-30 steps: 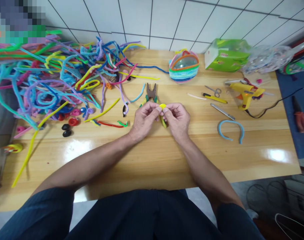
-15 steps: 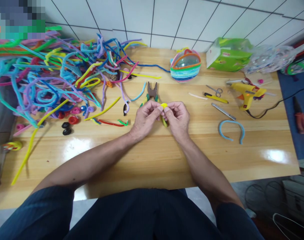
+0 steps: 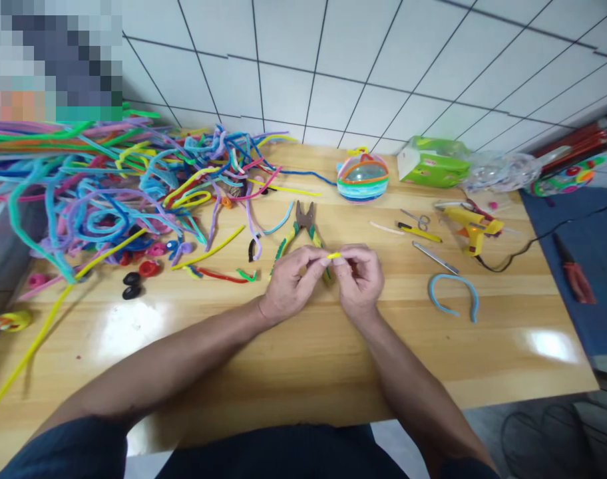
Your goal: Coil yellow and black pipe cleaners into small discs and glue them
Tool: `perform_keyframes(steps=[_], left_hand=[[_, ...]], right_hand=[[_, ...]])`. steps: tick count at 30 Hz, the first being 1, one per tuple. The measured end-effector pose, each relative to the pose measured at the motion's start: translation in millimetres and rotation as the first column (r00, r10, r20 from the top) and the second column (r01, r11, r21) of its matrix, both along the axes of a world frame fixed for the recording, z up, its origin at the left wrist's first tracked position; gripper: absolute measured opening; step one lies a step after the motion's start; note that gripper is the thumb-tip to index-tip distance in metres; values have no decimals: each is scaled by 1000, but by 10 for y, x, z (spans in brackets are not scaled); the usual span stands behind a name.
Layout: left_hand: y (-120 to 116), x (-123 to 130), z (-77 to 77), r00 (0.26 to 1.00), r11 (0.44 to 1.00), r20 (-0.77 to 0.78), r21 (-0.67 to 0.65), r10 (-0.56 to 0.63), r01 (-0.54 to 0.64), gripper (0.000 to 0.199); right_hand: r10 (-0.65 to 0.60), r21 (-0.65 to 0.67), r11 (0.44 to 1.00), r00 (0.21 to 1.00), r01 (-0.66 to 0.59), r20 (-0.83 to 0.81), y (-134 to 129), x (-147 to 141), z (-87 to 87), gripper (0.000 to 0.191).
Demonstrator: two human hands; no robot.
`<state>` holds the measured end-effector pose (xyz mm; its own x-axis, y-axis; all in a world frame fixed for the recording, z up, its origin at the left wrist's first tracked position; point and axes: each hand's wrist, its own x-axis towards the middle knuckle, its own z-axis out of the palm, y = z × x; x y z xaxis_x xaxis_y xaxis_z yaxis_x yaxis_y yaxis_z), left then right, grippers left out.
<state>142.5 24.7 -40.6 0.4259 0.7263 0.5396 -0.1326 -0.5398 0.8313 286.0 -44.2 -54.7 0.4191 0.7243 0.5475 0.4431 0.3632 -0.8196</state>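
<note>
Vs. the frame a sec ago, your view's tipped up: more tiled wall (image 3: 283, 80) up top, and the whole worktop (image 3: 283, 372) sits lower in frame. Your L hand (image 3: 291, 285) and R hand (image 3: 361, 283) are still together nr the center, both pinching the same small yellow piece (image 3: 334, 255) btwn thumbs & fingertips. Earlier it showed as a rounded blob; now you see a slim strip, so it looks turned. The pliers (image 3: 305, 222) behind your hands show more of their L handle than before.

Long axis of the yellow piece runs approx L-R across the frame, nearly level, one end at your L fingertips, the other at your R. Can't tell a front end; your fingers cover part of it.

Pliers lie w/ jaws apart, pointing to top of frame, handles partly hidden by your hands. Striped ball-shaped item (image 3: 362, 189) is upper center-right, glue gun (image 3: 476, 229) at R, blue curved strip (image 3: 453, 278) below it, pipe-cleaner pile (image 3: 156, 176) upper L.
</note>
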Motion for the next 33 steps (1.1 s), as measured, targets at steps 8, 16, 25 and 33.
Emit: perform_keyframes(steps=[8,16,25,33], left_hand=[[58,20,-68,1000,995,9,102,14,-15,10],[64,32,-76,1000,995,-1,91,27,-27,8],[19,38,-93,999,957,20,-289,24,-18,20],[74,139,-81,963,822,231,-569,138,19,37]], right_hand=[[-14,-55,998,999,12,-39,17,3,-38,11],[-23,-108,994,999,18,-48,22,-9,-3,5],[-157,-203,971,979,128,-131,26,106,-18,16],[39,-397,903,888,165,457,192,296,-67,35]])
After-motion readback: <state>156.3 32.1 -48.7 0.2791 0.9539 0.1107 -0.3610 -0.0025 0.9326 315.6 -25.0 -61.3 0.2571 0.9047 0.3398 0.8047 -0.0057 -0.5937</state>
